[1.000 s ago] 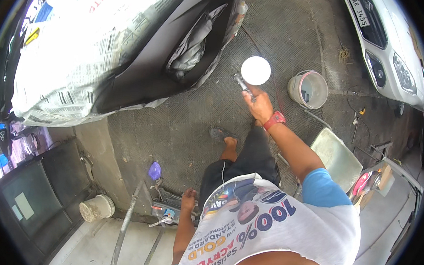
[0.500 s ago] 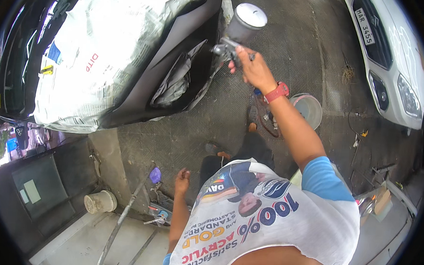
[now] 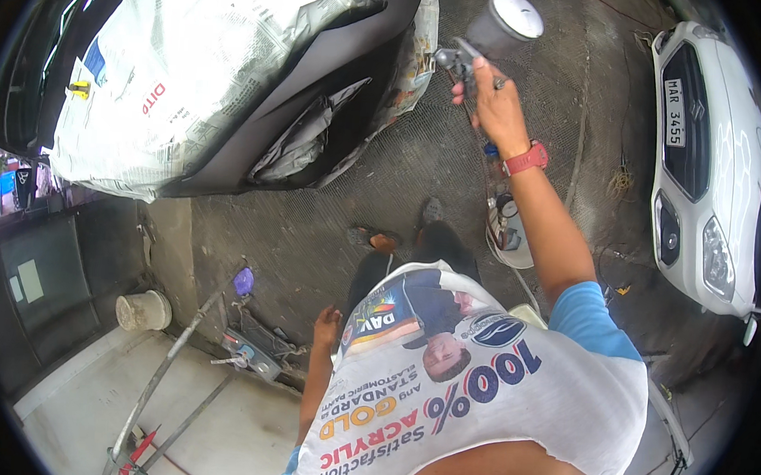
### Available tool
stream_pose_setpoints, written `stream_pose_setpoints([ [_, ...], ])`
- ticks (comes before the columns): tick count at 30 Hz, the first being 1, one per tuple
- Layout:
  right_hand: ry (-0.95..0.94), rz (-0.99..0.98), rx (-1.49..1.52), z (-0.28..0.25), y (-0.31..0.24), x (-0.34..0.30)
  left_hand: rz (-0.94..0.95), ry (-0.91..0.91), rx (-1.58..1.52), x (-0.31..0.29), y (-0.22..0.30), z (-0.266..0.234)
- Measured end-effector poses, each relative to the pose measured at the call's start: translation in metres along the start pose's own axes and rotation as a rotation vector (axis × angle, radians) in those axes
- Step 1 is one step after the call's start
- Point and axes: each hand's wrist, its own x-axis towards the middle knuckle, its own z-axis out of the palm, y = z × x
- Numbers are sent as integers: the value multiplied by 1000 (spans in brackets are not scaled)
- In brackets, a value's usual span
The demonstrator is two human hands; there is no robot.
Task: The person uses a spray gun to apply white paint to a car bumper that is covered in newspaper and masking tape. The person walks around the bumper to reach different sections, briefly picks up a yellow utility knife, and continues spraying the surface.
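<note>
My right hand (image 3: 501,110) is wrapped round the grip of a paint spray gun (image 3: 458,63), whose round grey cup (image 3: 500,29) with a pale lid sits at the far side. The gun is in the air just right of a dark grey car bumper (image 3: 271,103), apart from it. Newspaper masking (image 3: 192,64) covers the car's hood, and crumpled paper (image 3: 304,139) fills an opening in the bumper. My left hand (image 3: 328,327) hangs low beside my body with its fingers loosely curled and nothing visible in them.
A hose (image 3: 486,200) drops from the gun towards a pail (image 3: 513,249) by my feet. A white car (image 3: 702,168) stands at the right. On the left are a dirty bucket (image 3: 144,310), a long pole (image 3: 163,368), a purple thing (image 3: 242,281) and a low jack-like tool (image 3: 258,356).
My right hand has moved right and farther away with the spray gun, widening its gap from the bumper. My feet have shifted, and the whole view has turned a little.
</note>
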Motion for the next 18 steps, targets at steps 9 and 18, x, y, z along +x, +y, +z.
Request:
stream_pose_setpoints([
  [9, -445, 10, 187, 54, -19, -58, -74, 51, -244, -3, 19, 13],
  [18, -273, 54, 101, 33, -31, -7, -116, 74, -259, 24, 18, 9],
])
